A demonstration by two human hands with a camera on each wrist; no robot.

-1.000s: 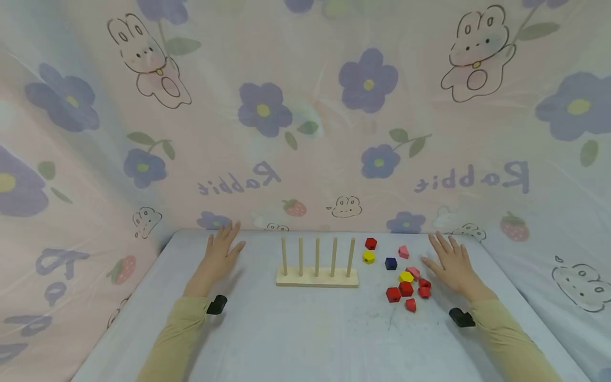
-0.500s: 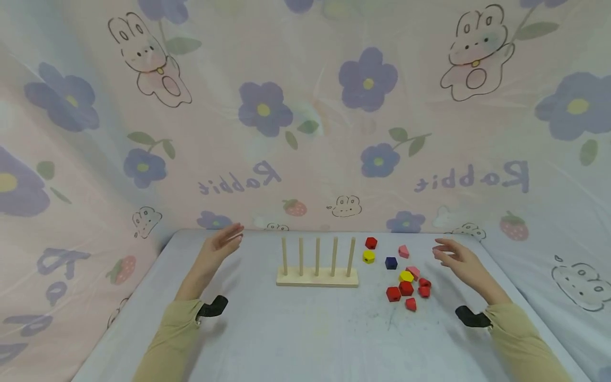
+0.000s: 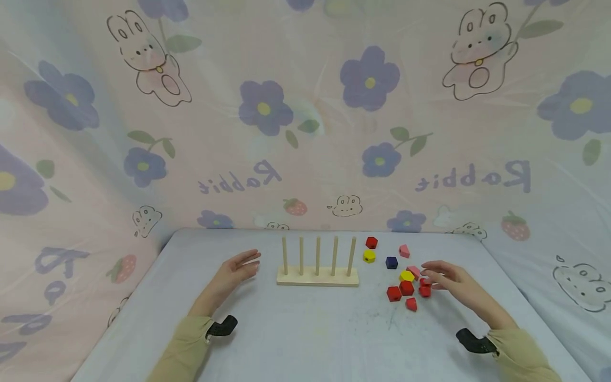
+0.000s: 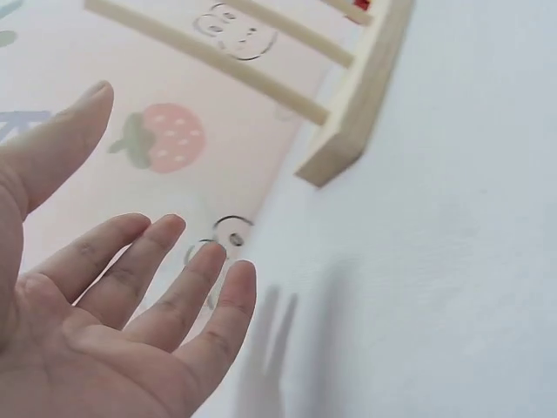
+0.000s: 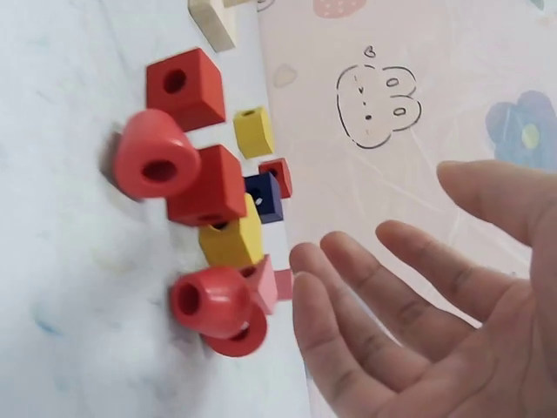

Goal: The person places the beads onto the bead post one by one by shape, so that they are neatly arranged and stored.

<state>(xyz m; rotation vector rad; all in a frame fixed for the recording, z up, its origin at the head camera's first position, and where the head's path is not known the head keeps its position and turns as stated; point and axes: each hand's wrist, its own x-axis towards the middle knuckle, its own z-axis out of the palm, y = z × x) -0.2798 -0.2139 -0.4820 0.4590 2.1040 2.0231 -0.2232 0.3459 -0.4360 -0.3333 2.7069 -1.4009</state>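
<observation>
A wooden stand (image 3: 317, 281) carries a row of several bare upright pegs at the table's middle. My left hand (image 3: 234, 273) hovers just left of it, holding nothing; in the left wrist view its fingers (image 4: 178, 305) are slightly bent, apart from the stand's end. To the right lie wooden beads with holes: red (image 3: 393, 294), yellow (image 3: 407, 276), pink (image 3: 404, 251) and dark blue (image 3: 391, 262). My right hand (image 3: 455, 286) is at the right side of this group, its fingertips overlapping a red bead (image 3: 424, 292) in the head view. The right wrist view shows its palm (image 5: 470, 374) bare.
A white cloth covers the table (image 3: 305, 339). Behind and at the sides hangs a curtain (image 3: 315, 143) printed with flowers and rabbits. A yellow bead (image 3: 369, 257) and a red bead (image 3: 371, 242) sit near the stand's right end. Each wrist wears a black camera strap.
Both hands have lifted from lying flat with spread fingers and turned palms inward. The left has moved right towards the stand, the right leftward to the beads. Stand and beads have not moved.
</observation>
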